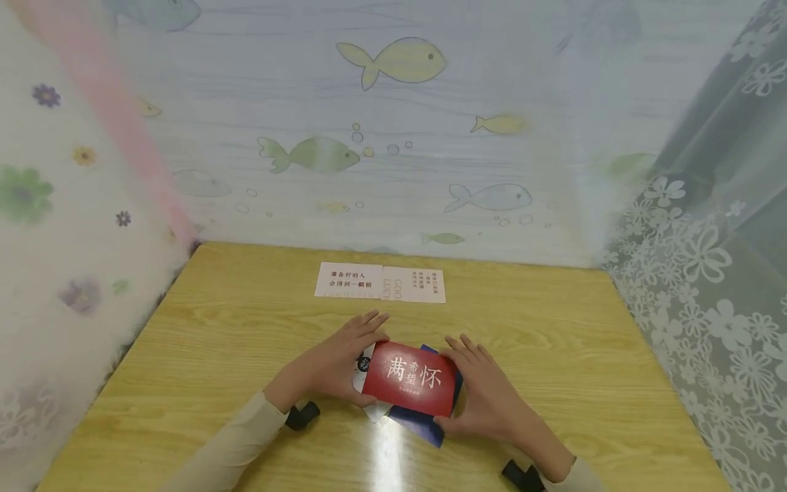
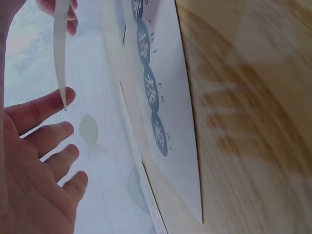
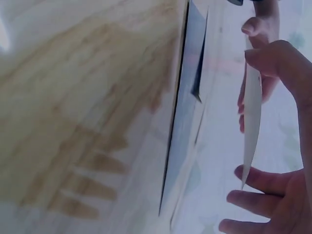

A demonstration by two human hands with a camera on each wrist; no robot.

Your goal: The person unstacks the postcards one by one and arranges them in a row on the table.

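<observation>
Both hands hold a red card with white characters (image 1: 410, 380) by its two short ends, raised above the table. The left hand (image 1: 337, 357) pinches its left end between thumb and index finger, the other fingers spread. At the right end the right hand (image 1: 487, 396) pinches likewise. Beneath the red card lie a blue card (image 1: 419, 425) and a white card with dark round marks (image 2: 170, 97), partly hidden by it. In the right wrist view the held card (image 3: 252, 112) appears edge-on, slightly bowed, apart from the cards below.
Two white printed cards (image 1: 349, 281) (image 1: 415, 284) lie side by side near the back of the wooden table (image 1: 246, 328). A fish-patterned cloth hangs behind the table, floral fabric is at the left, and a lace curtain (image 1: 707, 307) is at the right.
</observation>
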